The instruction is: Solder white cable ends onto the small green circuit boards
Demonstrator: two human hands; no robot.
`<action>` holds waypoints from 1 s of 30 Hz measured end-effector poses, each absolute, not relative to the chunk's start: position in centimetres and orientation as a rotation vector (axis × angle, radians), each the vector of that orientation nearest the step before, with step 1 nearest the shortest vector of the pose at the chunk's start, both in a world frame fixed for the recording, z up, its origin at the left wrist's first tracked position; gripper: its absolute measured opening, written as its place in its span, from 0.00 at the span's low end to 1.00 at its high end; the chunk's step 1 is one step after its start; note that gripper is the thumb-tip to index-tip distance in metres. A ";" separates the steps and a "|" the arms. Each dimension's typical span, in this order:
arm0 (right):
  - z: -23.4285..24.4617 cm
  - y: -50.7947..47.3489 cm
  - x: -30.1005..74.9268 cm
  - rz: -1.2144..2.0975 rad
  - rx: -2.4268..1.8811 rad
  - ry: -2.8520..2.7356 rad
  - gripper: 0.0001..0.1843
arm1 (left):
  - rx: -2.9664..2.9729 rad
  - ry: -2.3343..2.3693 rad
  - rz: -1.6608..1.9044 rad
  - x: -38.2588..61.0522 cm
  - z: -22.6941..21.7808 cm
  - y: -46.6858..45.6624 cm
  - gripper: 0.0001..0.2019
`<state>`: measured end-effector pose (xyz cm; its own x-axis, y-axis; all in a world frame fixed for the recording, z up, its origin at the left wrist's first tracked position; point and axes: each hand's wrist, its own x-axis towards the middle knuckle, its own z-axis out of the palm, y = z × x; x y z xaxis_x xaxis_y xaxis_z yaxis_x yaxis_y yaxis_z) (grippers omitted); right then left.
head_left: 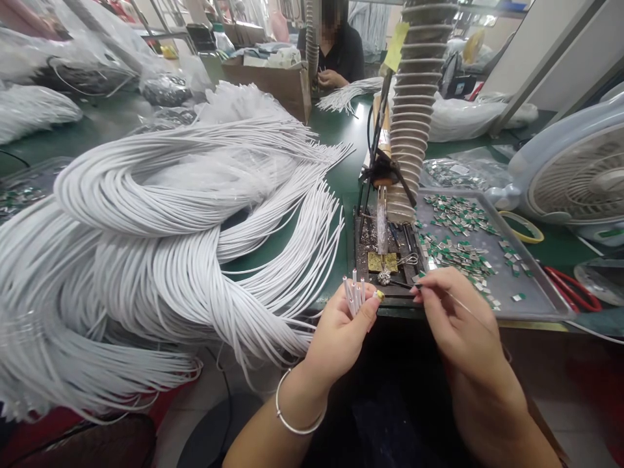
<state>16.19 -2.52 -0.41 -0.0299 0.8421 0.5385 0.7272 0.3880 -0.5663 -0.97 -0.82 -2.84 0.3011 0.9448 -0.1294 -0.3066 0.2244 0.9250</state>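
Note:
My left hand [338,328] is closed around a small bunch of white cables [355,296], whose cut ends point up with reddish tips showing. A small yellow piece [379,295] sits at its thumb tip. My right hand [455,312] is pinched, with thin solder wire [465,307] running back across its fingers. Something small and dark greenish shows at those fingertips, too small to make out. Between and just beyond both hands, a soldering iron [383,221] is mounted tip down over a yellow sponge [381,262]. A shiny solder blob [384,278] lies under the tip.
Large bundles of white cable [160,260] cover the left side. On the right stand a grey tray [531,286] of small green connector boards [463,257] and a fan [585,169]. A ribbed exhaust hose [414,97] hangs above the iron. Another person [336,52] sits opposite.

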 end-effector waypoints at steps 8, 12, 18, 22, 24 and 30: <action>-1.0 -2.0 13.5 0.341 -1.231 -1.750 0.07 | 1.049 0.895 1.077 -0.7 -2.3 -0.7 0.10; -1.1 -1.7 13.1 0.382 -1.237 -1.723 0.06 | 1.083 0.930 1.110 -0.5 -1.5 -0.6 0.07; -1.3 -1.7 13.1 0.442 -1.223 -1.679 0.06 | 1.064 0.936 1.115 -0.4 -1.1 -0.5 0.05; -1.6 -1.7 13.1 0.455 -1.212 -1.658 0.06 | 1.088 0.943 1.110 -0.4 -1.3 -0.5 0.05; -1.8 -1.7 13.2 0.469 -1.202 -1.652 0.06 | 1.095 0.944 1.110 -0.3 -1.4 -0.5 0.04; -1.8 -1.7 13.2 0.497 -1.206 -1.613 0.06 | 1.110 0.985 1.114 -0.2 -1.3 -0.4 0.02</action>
<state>13.21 -1.73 -1.84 0.0186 0.8799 0.4748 0.4600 0.4141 -0.7854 -0.22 -0.45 -1.29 0.1775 0.9829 -0.0495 -0.1692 0.0801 0.9823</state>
